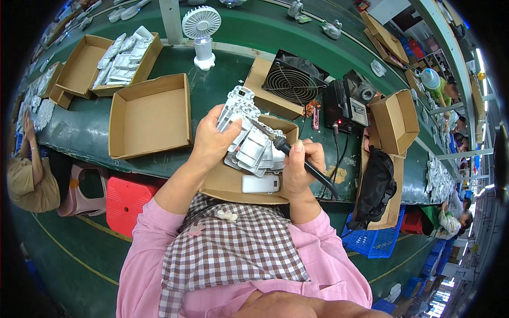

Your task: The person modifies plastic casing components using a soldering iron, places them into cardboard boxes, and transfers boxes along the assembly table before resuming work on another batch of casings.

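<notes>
My left hand [212, 137] holds up a white plastic housing [239, 102], its fingers and thumb gripping the lower end. In my right hand [302, 167] is a soldering iron [319, 174] with a black handle, held like a pen. Its metal tip points up and left at the housing; whether it touches cannot be made out. Below both hands sits a cardboard box [218, 181] at the bench edge, holding several stacked white plastic housings [255, 151]. A smooth white case [260, 183] lies at its near side.
A black soldering station [339, 103] and a black square fan [294, 79] stand behind. To the left are an open cardboard box [151, 116] and another with white parts [124, 63]. A white fan [201, 26] stands farther back. A black bag [375, 183] is at right; another person [34, 177] sits left.
</notes>
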Tool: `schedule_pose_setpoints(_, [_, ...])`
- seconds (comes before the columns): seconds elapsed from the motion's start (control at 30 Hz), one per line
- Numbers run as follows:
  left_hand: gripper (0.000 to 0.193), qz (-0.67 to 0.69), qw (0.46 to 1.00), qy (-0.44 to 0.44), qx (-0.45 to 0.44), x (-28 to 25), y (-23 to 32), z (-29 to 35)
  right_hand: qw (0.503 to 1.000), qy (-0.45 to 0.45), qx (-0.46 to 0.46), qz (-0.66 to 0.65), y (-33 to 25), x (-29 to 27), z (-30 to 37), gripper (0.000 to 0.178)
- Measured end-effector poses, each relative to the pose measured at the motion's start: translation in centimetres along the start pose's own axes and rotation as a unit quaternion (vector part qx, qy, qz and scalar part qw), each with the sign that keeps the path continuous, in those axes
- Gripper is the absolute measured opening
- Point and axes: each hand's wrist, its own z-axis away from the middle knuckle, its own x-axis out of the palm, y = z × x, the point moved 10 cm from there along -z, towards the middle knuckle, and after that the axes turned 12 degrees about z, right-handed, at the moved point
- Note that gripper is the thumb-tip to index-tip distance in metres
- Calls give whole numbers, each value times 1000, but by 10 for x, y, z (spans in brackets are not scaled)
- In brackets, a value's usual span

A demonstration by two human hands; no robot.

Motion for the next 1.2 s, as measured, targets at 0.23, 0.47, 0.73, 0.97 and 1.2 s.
schedule_pose_setpoints(0.23, [28,-32,999,-12,9,-2,-5,-3,1000,0,23,-17,3,1,0,19])
schedule_pose_setpoints(0.47, [27,-48,998,-16,33,-2,-4,-6,1000,2,26,-6,5,2,-2,20])
schedule_pose_setpoints(0.73, [27,-32,999,-18,0,3,-3,-2,1000,-4,19,10,3,0,-2,19])
schedule_pose_setpoints(0.97, [44,-18,998,-41,50,-1,6,1,995,18,16,-98,-3,-1,4,15])
schedule_pose_setpoints(1.2, [32,-95,991,4,97,-7,6,-9,996,10,-29,-80,3,-13,-7,10])
